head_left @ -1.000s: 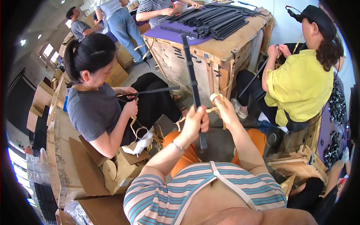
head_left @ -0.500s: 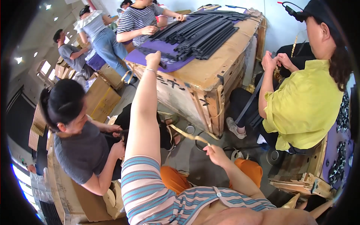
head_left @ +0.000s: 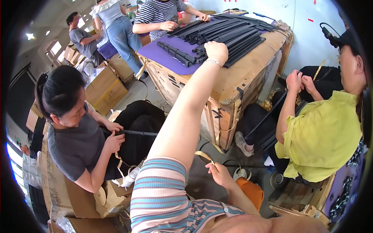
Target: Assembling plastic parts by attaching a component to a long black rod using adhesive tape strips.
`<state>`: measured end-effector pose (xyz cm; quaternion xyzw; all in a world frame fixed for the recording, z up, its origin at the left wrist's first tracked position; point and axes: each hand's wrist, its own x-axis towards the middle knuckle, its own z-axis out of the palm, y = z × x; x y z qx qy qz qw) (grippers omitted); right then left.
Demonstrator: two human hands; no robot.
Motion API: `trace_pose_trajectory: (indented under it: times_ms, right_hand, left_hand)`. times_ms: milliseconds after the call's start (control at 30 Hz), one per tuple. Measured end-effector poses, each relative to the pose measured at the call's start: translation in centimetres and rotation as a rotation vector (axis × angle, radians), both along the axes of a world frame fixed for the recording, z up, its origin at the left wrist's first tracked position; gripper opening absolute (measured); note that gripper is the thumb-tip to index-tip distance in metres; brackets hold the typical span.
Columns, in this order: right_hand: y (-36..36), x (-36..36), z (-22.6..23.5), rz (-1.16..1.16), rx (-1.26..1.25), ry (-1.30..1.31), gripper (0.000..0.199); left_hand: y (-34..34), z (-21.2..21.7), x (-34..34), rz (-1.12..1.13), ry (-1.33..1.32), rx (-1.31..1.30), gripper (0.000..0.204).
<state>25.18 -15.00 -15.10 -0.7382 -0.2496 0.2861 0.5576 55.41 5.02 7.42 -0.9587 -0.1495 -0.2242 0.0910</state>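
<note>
My left hand point(head_left: 216, 53) reaches far out over the near end of a pile of long black strips point(head_left: 229, 33). Its fingers are curled down among the strip ends, and what they hold, if anything, is hidden. To its left, a few black strips with evenly spaced joints point(head_left: 176, 53) lie apart on the purple mat point(head_left: 149, 51). Low in front of my body, my right hand point(head_left: 220, 173) is closed on a thin golden-tan strap point(head_left: 203, 155), which curves up from the fingers.
The mat covers a wooden crate point(head_left: 217, 87). At left a person in grey point(head_left: 77, 136) handles a jointed black strip point(head_left: 140, 133); at right sits a person in yellow-green point(head_left: 318, 136). Cardboard boxes point(head_left: 105, 87) stand behind, and another person in stripes point(head_left: 155, 15) works across the crate.
My left hand has left the jointed strips on the mat and moved right onto the pile. My right hand stays low with the strap, and the view has shifted.
</note>
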Motion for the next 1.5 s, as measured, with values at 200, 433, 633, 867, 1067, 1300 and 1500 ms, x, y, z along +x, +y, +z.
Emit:
trace_pose_trajectory:
  times_ms: [200,433,633,867,1067,1300,1500]
  right_hand:
    - [-0.7,0.7,-0.7,-0.034,-0.010,0.025,0.027]
    - [0.1,0.4,-3.0,0.042,-0.113,-0.125,0.034]
    - [-0.5,-0.4,-3.2,-0.160,-0.013,0.533,0.036]
    - [-1.0,-4.3,2.9,0.008,0.006,0.175,0.021]
    - [-0.3,-9.0,7.9,0.102,0.135,0.080,0.025]
    - [-2.2,-10.0,14.8,0.043,0.330,-0.402,0.024]
    - [-3.0,-11.3,21.0,0.090,0.645,-0.486,0.010]
  left_hand:
    - [2.1,1.2,-6.2,-0.259,-0.193,-0.237,0.025]
    - [1.8,-3.2,-18.6,-0.392,0.704,-2.191,0.014]
    - [-3.6,-3.3,-30.1,-0.482,-0.063,-1.723,0.015]
    - [-3.6,-6.5,-44.6,-0.964,-0.108,-1.993,0.014]
    - [-5.3,-3.1,-51.4,-1.082,-0.003,-2.122,0.019]
    - [-2.8,-2.8,-52.7,-1.030,-0.092,-2.277,0.049]
    - [-1.9,-3.3,-54.6,-1.046,-0.164,-2.151,0.042]
